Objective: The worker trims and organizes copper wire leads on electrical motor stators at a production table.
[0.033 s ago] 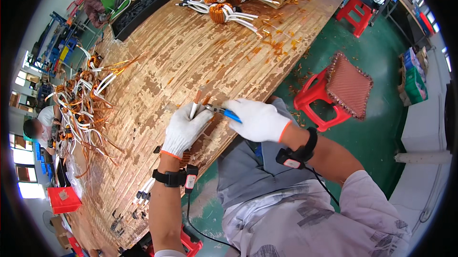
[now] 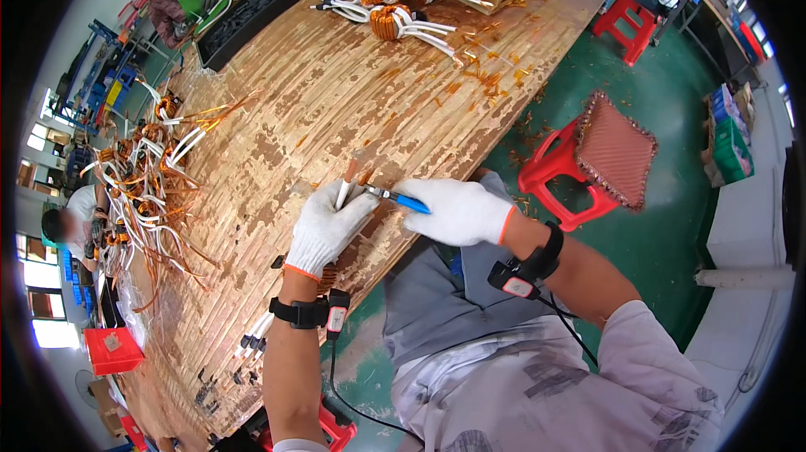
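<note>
My white-gloved left hand is closed around the white-sleeved leads of a copper-wound coil, and bare copper ends stick up past the fingers. Most of that coil is hidden under the hand and wrist. Just to the right, my gloved right hand grips a pair of blue-handled pliers. Their metal jaws point left and lie close to the copper ends beside my left thumb. I cannot tell whether the jaws touch the wire.
Finished-looking coils with white leads lie at the far side of the wooden table. A tangled pile of coils is at left. Several people sit around. A red stool with a cushion stands right of the table.
My right hand and the pliers have shifted slightly to the right, showing more of the metal jaws. My left hand keeps nearly the same place.
</note>
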The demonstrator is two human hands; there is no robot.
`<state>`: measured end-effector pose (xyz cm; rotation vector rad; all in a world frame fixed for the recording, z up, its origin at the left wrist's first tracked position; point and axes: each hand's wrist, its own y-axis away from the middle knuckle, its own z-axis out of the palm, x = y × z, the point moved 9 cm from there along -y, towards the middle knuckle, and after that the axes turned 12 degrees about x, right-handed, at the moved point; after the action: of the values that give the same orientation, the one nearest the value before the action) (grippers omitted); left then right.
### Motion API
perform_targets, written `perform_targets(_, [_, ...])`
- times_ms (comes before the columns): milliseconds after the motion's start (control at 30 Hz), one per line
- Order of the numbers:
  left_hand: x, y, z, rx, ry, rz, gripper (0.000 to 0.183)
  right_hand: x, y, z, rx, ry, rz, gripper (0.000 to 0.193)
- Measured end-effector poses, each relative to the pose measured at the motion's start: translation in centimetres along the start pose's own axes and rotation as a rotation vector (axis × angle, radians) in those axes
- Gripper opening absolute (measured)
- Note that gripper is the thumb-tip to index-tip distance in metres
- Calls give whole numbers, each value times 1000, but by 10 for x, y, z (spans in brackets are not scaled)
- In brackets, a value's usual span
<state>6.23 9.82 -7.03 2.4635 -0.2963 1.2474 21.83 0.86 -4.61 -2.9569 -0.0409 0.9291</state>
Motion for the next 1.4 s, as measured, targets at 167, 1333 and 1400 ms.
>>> perform_targets(167, [13, 6, 3, -9, -44, 11, 38, 17, 23, 53, -416, -1115, 406, 28])
perform_targets(1333, [-9, -2, -4, -63, 333, -295, 28, 3, 15, 3, 126, 11, 122, 49])
perform_targets(1400, [-16, -3, -2, -58, 399, -332, 25, 2, 18, 3, 153, -43, 138, 49])
